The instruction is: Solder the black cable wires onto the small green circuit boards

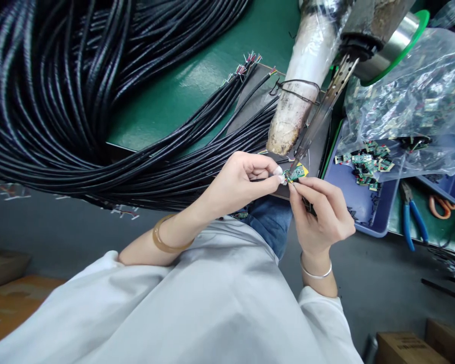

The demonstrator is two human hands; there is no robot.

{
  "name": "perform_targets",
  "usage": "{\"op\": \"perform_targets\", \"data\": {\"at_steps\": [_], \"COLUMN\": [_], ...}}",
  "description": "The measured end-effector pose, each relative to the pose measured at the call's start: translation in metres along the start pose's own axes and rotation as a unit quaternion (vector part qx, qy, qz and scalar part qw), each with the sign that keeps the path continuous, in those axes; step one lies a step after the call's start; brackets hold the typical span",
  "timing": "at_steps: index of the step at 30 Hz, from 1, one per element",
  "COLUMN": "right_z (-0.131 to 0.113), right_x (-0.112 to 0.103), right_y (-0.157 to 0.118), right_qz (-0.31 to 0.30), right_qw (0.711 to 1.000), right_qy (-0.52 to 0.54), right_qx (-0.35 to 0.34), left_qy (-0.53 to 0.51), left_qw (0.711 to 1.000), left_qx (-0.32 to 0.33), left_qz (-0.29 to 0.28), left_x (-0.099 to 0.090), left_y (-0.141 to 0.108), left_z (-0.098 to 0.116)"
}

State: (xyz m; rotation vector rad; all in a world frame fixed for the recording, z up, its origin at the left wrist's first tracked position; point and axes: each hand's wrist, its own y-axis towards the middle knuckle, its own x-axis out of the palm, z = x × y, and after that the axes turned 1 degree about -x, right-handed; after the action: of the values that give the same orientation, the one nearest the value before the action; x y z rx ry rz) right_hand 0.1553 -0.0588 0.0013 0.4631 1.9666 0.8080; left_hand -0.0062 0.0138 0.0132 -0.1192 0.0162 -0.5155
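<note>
My left hand (246, 177) pinches the end of a black cable beside a small green circuit board (296, 172). My right hand (322, 207) is closed at the board's lower edge, its thumb and fingertips pressed together on something thin, perhaps a wire, too small to make out. A soldering iron (318, 119) points down from above, its tip at the board. Yellow material shows behind the board. Left of the iron hangs a white, plastic-wrapped tube (303, 65) with a stained mouth. Long black cables (167, 146) run from the left, some with bare coloured wire ends.
A blue tray (382, 212) on the right holds several green boards (367, 162) under a clear plastic bag (413, 96). Blue-handled pliers (411, 215) and orange-handled scissors (442, 206) lie beyond it. A solder spool (394, 50) stands behind the iron. Cardboard boxes (405, 349) are below.
</note>
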Motion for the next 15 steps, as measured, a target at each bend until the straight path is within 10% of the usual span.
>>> {"op": "perform_targets", "data": {"at_steps": [10,15], "right_z": [-0.002,-0.009], "right_x": [-0.001,-0.038], "right_y": [-0.002,0.0], "right_qz": [-0.012,-0.094], "right_qw": [1.0,0.99], "right_qy": [0.014,0.058], "right_qx": [0.0,0.089], "left_qy": [0.007,0.041], "left_qw": [1.0,0.996], "left_qx": [0.003,0.015], "left_qz": [-0.016,-0.072], "left_x": [0.0,0.0], "left_y": [-0.001,-0.01], "left_z": [-0.009,-0.01]}}
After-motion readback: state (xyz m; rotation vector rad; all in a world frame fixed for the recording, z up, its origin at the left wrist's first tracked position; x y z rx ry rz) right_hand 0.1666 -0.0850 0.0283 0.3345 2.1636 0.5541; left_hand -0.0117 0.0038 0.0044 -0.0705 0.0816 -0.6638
